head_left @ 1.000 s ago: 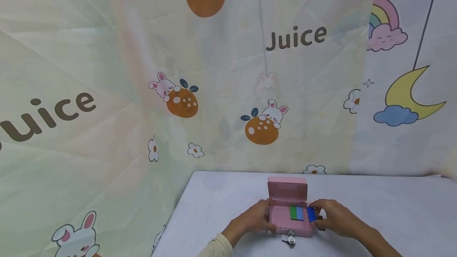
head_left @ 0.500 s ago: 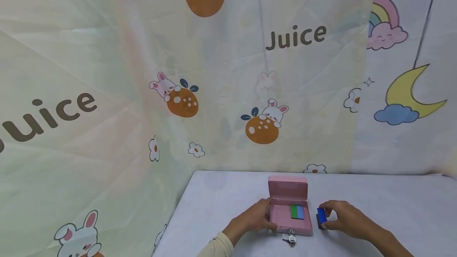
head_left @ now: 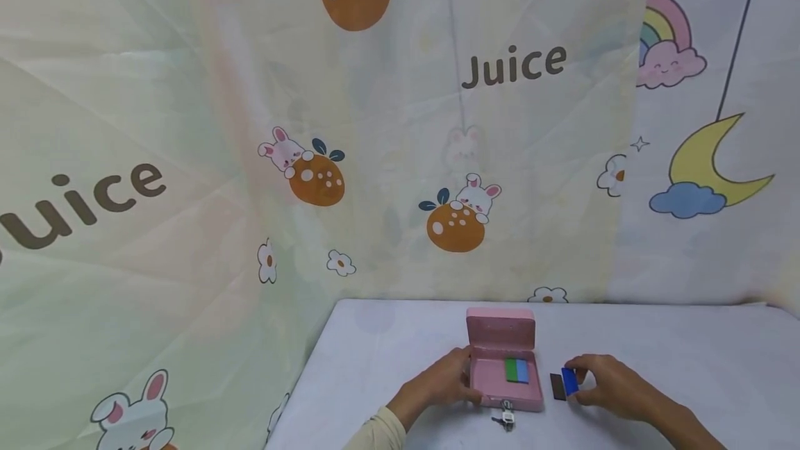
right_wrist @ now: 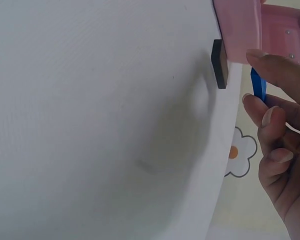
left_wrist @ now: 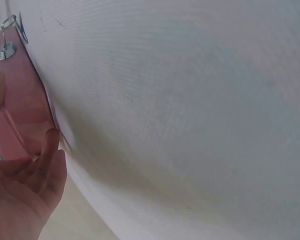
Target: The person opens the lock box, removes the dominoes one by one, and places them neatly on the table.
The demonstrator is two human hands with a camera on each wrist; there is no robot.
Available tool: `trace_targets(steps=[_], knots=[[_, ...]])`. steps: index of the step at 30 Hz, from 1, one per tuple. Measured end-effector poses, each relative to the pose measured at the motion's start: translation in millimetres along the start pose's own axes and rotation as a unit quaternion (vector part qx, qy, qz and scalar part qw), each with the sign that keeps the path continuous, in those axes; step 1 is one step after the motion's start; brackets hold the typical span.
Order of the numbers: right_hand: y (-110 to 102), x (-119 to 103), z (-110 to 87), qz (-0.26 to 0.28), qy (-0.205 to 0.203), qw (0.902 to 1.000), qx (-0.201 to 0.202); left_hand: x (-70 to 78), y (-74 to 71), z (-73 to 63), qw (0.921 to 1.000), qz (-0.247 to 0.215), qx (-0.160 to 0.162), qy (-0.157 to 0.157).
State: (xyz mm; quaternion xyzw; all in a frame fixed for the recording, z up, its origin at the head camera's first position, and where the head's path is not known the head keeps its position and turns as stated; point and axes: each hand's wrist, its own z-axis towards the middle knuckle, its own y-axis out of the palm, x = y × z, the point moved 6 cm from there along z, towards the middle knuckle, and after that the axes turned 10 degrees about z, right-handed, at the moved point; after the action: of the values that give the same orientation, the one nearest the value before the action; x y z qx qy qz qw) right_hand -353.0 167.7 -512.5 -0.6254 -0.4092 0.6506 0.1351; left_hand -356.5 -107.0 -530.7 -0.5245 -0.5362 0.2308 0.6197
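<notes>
Left hand (left_wrist: 25,187) on pink box (left_wrist: 27,82)

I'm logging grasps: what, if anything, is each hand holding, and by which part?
The right hand pinches the blue block by its opposite ends; the left hand holds the pink box by its left side.

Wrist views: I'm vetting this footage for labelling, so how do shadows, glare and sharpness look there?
Left wrist: a soft shadow spreads over the white table beside the left hand and pink box, with small highlights on the metal fitting; right wrist: a broad, soft-edged shadow, no strong glare, and readable edges on the blue block and dark block.
</notes>
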Motion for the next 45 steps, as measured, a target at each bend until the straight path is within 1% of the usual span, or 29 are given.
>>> trace_targets(steps=[4, 9, 13, 19, 22, 26, 31, 38, 45], knots=[[-0.5, 6.0, 2.0, 0.001, 0.007, 1.0, -0.001, -1.0, -0.6, 1.9, 1.0, 0.008, 0.003, 0.001], [4.7, 17.5, 2.9, -0.001, 0.015, 0.9999, -0.005, -0.8, 0.6, 0.7, 1.0, 0.004, 0.003, -0.004], [5.9, 21.2, 4.0, -0.002, 0.018, 0.9998, -0.006, 0.0, 0.1, 0.1, 0.9999, 0.009, 0.005, -0.007], [5.9, 22.8, 4.8, 0.0, 0.023, 0.9997, -0.009, 0.8, -1.3, -1.6, 0.9998, 0.013, 0.005, -0.012], [6.7, 22.8, 4.8, -0.006, 0.016, 0.9998, -0.012, 1.2, -1.9, -2.4, 0.9998, 0.018, 0.005, -0.01], [8.1, 24.2, 6.5, -0.005, 0.022, 0.9997, -0.013, 1.7, -2.1, -2.2, 0.9997, 0.024, 0.006, -0.006], [9.4, 25.4, 9.0, 0.001, 0.031, 0.9994, -0.013, 2.6, -2.7, -2.1, 0.9998, 0.018, 0.005, -0.005], [9.7, 22.8, 9.4, -0.009, 0.02, 0.9997, -0.011, 6.9, -5.3, -4.9, 0.9999, 0.003, 0.005, 0.014], [9.7, 21.4, 10.7, -0.014, 0.02, 0.9996, -0.015, 6.1, -5.1, -4.6, 0.9999, 0.005, 0.004, 0.016]])
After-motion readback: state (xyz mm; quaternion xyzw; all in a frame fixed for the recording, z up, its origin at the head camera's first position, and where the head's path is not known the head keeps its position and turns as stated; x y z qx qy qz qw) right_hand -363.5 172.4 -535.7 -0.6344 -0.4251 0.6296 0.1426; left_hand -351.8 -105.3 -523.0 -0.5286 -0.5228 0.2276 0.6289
